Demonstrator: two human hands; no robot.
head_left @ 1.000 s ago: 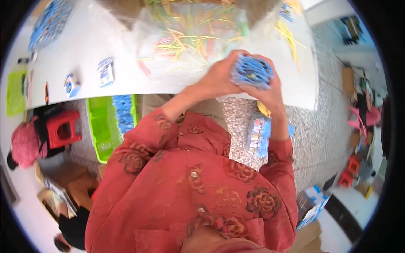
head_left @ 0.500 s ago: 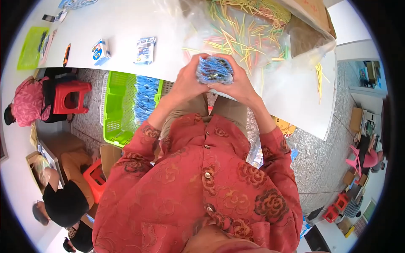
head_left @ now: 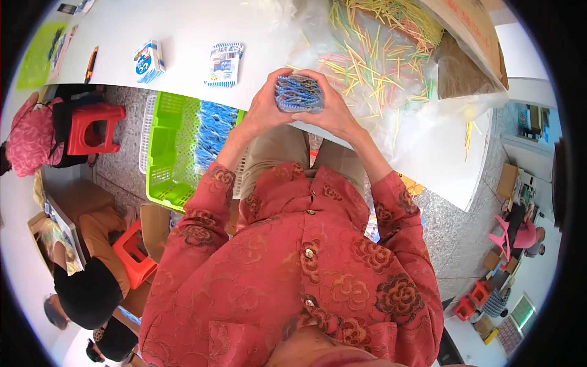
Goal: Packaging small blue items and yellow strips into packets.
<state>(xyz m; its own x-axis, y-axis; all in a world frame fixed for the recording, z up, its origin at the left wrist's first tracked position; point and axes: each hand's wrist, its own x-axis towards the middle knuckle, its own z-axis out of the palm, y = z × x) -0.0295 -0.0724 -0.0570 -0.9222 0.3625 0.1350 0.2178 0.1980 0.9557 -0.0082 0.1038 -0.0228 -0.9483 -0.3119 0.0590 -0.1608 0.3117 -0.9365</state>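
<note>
Over the near edge of the white table, both my hands cup a bundle of blue striped packets, packed side by side with their thin edges up. My left hand wraps its left side, and my right hand its right side, thumbs at the near face. Below and left of my hands stands a green plastic basket partly filled with similar blue packets. On the table lie a blue-and-white small box and a striped flat pack.
Coloured thin sticks lie scattered on clear plastic sheeting at the right, beside an open cardboard box. An orange-and-black cutter lies at the left table edge. Red stools and other people sit to the left.
The view has shifted a little. My hands hold the bundle slightly farther left and up in the picture, and its top edges are tilted differently. Both hands keep their grip.
</note>
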